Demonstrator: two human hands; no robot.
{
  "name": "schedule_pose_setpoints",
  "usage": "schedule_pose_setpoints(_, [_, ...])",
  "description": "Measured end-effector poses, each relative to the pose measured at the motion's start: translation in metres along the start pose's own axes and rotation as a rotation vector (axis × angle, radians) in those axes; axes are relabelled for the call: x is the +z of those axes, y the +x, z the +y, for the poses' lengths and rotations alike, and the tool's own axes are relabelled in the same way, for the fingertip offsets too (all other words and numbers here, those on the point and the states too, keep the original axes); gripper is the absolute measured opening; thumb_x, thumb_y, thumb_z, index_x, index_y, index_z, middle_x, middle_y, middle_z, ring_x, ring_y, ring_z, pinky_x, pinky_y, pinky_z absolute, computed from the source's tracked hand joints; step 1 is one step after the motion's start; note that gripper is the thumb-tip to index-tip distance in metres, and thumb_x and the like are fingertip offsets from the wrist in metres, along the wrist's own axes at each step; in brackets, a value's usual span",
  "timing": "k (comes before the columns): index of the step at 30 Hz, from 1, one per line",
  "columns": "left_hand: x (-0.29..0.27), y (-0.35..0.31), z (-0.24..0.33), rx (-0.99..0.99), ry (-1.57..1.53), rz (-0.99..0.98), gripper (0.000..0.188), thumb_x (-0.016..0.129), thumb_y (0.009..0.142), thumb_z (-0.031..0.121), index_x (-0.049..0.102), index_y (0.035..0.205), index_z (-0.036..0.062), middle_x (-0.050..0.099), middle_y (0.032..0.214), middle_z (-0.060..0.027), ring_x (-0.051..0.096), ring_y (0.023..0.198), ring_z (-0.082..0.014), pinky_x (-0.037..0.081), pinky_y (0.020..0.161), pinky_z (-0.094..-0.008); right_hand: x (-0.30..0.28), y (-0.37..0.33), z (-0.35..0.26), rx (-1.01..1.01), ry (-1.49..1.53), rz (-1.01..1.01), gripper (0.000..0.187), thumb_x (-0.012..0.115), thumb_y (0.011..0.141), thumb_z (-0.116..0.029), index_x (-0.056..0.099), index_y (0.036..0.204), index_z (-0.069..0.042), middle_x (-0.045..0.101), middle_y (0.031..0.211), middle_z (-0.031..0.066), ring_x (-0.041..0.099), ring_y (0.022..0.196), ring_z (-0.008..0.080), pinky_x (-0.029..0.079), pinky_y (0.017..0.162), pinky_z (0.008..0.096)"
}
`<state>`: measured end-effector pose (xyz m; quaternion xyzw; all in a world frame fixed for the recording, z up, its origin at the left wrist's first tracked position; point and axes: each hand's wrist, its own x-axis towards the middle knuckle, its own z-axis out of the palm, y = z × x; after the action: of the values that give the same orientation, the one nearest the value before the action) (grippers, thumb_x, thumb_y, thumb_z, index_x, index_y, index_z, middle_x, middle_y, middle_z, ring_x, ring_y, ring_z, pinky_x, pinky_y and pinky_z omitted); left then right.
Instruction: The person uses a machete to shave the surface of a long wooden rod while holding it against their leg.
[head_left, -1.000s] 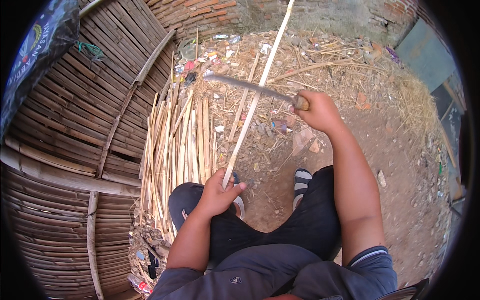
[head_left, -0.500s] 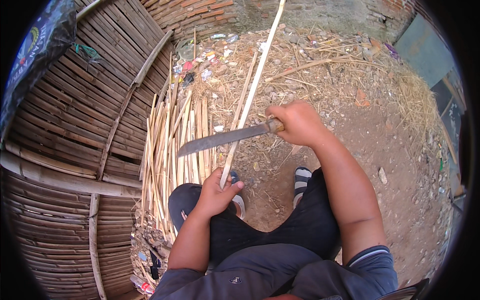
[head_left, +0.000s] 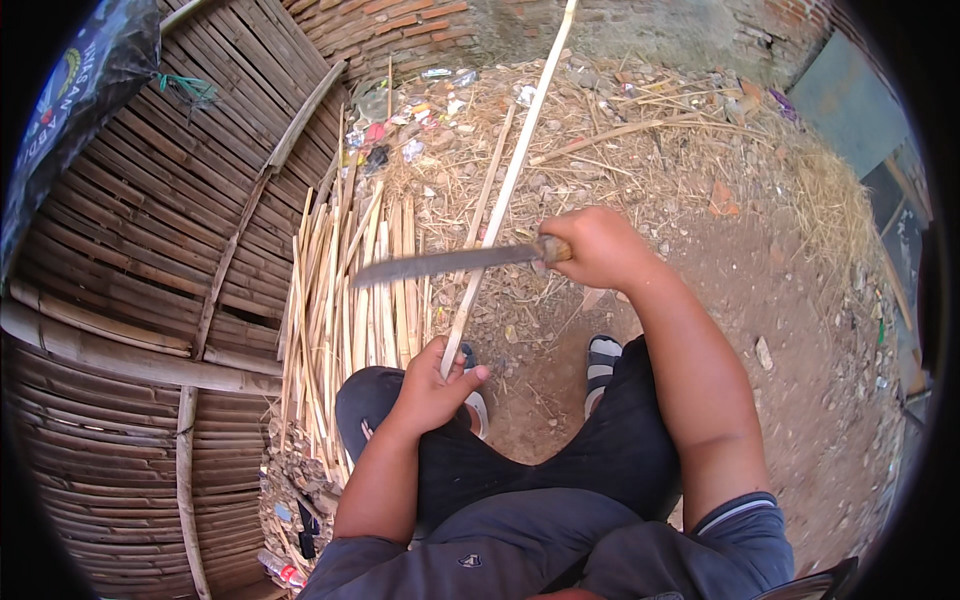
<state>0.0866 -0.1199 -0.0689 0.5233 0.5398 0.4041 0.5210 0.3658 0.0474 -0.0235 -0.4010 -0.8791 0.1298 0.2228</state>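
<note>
A long pale bamboo strip (head_left: 520, 150) slants away from me toward the brick wall, its near end in my left hand (head_left: 440, 387). The fingers of that hand are wrapped round it above my left knee. My right hand (head_left: 598, 248) grips the wooden handle of a machete (head_left: 450, 263). Its broad dark blade points left and lies across the strip, a little beyond my left hand; the blade is slightly blurred. Whether the edge bites into the strip I cannot tell.
Several bamboo strips (head_left: 375, 290) lie in a pile left of my feet, beside a slatted bamboo wall (head_left: 110, 230). Straw, stones and litter cover the ground (head_left: 720, 300) up to a brick wall (head_left: 620, 40). At far right lean grey panels (head_left: 850, 105).
The machete blade has swung a little, its tip now slightly higher and nearer level. My right hand has shifted slightly right and down; the left hand keeps its hold on the strip.
</note>
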Motion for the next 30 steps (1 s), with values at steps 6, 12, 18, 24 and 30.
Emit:
schedule_pose_setpoints(6, [0.000,-0.003,0.001,0.000,0.016,-0.002,0.031,0.083,0.092,0.013,0.056,0.106,0.0072,0.050,0.087,0.0082,0.044,0.075,-0.0014,0.039,0.067,-0.0196,-0.012,-0.005,0.005,0.075,0.028,0.051,0.025,0.084,0.080,-0.027,0.072,0.096,-0.010,0.073,0.087,0.0144,0.072,0.084,0.0367,0.056,0.074,0.0479])
schedule_pose_setpoints(12, [0.000,-0.001,0.000,0.011,-0.030,-0.033,0.031,0.083,0.092,0.013,0.057,0.106,0.0079,0.051,0.088,0.0080,0.046,0.076,-0.0015,0.040,0.067,-0.0203,-0.021,-0.010,0.037,0.362,0.003,0.219,0.038,0.083,0.086,-0.039,0.075,0.108,-0.009,0.075,0.093,0.0170,0.072,0.090,0.0381,0.056,0.078,0.0483])
schedule_pose_setpoints(18, [-0.002,0.000,-0.001,0.030,0.047,-0.009,0.030,0.083,0.092,0.013,0.054,0.101,0.0093,0.049,0.080,0.0078,0.044,0.072,-0.0016,0.038,0.064,-0.0206,-0.014,-0.005,0.006,0.096,-0.024,0.057,0.028,0.082,0.082,-0.029,0.074,0.103,-0.012,0.075,0.092,0.0141,0.072,0.089,0.0375,0.057,0.079,0.0479])
schedule_pose_setpoints(24, [0.002,-0.001,0.004,0.021,0.033,0.009,0.029,0.082,0.092,0.014,0.054,0.100,0.0090,0.048,0.078,0.0077,0.044,0.071,-0.0020,0.039,0.064,-0.0211,-0.008,0.000,0.010,0.029,-0.014,-0.038,0.023,0.082,0.079,-0.025,0.073,0.095,-0.012,0.074,0.087,0.0133,0.072,0.087,0.0375,0.057,0.077,0.0491])
schedule_pose_setpoints(30, [0.001,0.001,-0.007,0.006,-0.040,0.010,0.033,0.083,0.092,0.012,0.058,0.111,0.0062,0.052,0.093,0.0061,0.049,0.083,-0.0030,0.043,0.073,-0.0202,-0.014,-0.005,0.036,0.351,0.002,0.159,0.044,0.085,0.084,-0.045,0.077,0.112,-0.012,0.075,0.090,0.0185,0.072,0.087,0.0403,0.056,0.077,0.0484])
